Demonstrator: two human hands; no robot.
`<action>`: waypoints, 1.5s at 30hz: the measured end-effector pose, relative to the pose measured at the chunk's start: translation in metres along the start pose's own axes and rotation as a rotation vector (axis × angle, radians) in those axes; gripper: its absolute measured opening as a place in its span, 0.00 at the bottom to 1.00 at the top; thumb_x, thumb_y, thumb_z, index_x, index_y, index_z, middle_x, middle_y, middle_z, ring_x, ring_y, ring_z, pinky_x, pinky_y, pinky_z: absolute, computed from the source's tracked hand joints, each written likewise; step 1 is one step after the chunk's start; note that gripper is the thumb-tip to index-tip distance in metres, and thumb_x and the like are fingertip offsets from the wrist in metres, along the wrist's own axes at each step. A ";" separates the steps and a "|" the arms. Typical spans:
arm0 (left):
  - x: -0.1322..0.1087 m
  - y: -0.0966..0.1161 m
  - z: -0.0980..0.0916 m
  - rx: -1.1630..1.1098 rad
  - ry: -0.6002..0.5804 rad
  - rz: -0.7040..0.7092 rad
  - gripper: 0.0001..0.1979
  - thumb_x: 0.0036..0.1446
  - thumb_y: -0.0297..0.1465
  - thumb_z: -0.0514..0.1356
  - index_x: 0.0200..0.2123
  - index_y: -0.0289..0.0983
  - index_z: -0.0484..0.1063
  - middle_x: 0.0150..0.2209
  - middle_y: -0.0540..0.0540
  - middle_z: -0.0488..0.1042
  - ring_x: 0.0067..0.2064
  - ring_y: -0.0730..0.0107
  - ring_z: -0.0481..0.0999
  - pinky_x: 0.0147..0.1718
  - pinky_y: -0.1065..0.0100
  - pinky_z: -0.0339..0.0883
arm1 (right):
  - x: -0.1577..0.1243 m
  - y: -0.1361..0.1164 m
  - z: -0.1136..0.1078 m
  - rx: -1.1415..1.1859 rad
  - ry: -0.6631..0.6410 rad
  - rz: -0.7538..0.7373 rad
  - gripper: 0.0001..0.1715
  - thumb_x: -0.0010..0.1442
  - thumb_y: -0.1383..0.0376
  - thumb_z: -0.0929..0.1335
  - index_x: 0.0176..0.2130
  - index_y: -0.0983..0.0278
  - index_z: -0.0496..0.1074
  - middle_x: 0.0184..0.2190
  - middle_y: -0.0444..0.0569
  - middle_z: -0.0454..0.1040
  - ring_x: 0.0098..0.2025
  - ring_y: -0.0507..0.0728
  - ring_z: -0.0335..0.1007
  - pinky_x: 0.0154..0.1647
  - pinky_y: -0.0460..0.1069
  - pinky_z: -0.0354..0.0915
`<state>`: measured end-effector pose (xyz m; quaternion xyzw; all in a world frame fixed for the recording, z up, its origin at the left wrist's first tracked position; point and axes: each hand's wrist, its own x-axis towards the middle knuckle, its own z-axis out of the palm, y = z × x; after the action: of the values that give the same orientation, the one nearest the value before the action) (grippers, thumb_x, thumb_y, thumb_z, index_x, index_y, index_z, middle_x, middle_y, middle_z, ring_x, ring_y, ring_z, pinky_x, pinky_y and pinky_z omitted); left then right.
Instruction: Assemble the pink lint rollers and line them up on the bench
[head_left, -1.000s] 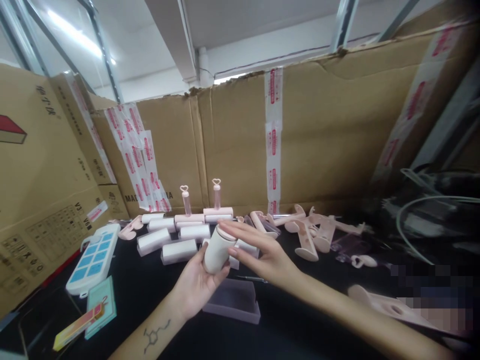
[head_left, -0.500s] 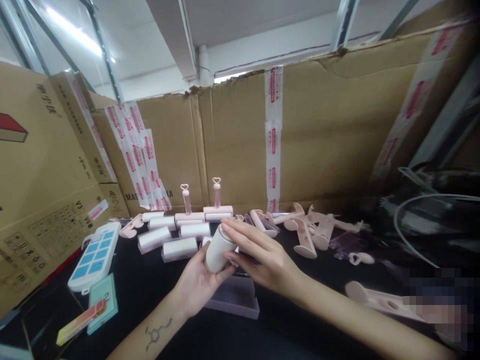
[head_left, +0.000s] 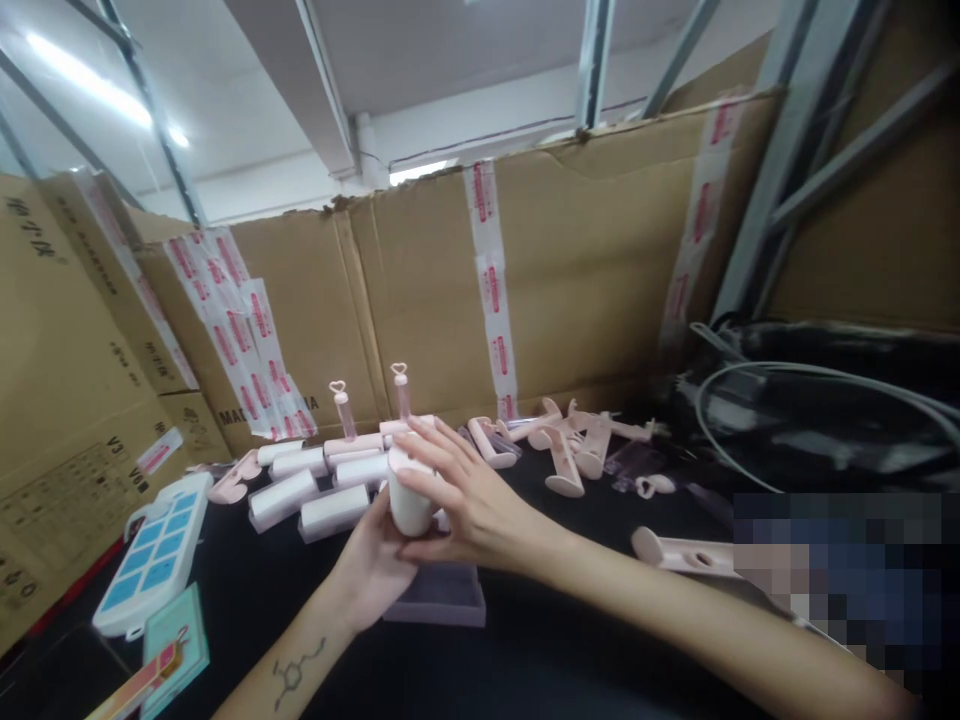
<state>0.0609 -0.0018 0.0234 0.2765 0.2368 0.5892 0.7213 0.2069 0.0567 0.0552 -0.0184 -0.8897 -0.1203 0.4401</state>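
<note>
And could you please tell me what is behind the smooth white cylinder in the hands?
Beyond the white cylinder stand a pale pink, heart-topped plastic handle and a brown cardboard wall. Whatever lies directly behind it is covered by it and the right hand.

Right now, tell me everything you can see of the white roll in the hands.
The white roll is a plain cylinder with a smooth, matte surface; it looks like paper or tape, though I cannot be sure. It stands nearly upright, slightly tilted, held above the black table. The left hand supports it from the lower left, while the right hand wraps its right side, fingers across its front. Those fingers partly hide its upper part.
</note>
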 end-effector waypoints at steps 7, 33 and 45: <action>0.017 -0.008 0.028 0.270 -0.088 0.019 0.15 0.59 0.36 0.54 0.44 0.34 0.71 0.37 0.44 0.74 0.40 0.64 0.72 0.37 0.67 0.67 | -0.014 0.003 -0.025 -0.215 -0.150 0.075 0.48 0.48 0.61 0.72 0.62 0.66 0.49 0.60 0.63 0.50 0.64 0.68 0.42 0.62 0.64 0.48; 0.183 -0.075 0.073 0.950 -0.227 0.209 0.06 0.43 0.30 0.63 0.26 0.37 0.68 0.25 0.49 0.68 0.33 0.62 0.72 0.40 0.58 0.65 | -0.125 0.036 -0.124 0.680 0.841 1.088 0.30 0.44 0.52 0.71 0.46 0.57 0.63 0.44 0.48 0.68 0.44 0.62 0.68 0.48 0.57 0.66; 0.117 -0.031 0.059 0.698 -0.132 0.301 0.28 0.35 0.24 0.71 0.41 0.37 0.62 0.38 0.47 0.70 0.38 0.68 0.72 0.38 0.68 0.66 | -0.124 0.023 -0.105 0.599 0.533 1.011 0.34 0.43 0.48 0.70 0.47 0.56 0.62 0.46 0.49 0.66 0.38 0.59 0.68 0.34 0.50 0.67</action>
<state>0.1451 0.1015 0.0439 0.5744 0.3327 0.5535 0.5030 0.3673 0.0638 0.0231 -0.2814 -0.6263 0.3551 0.6344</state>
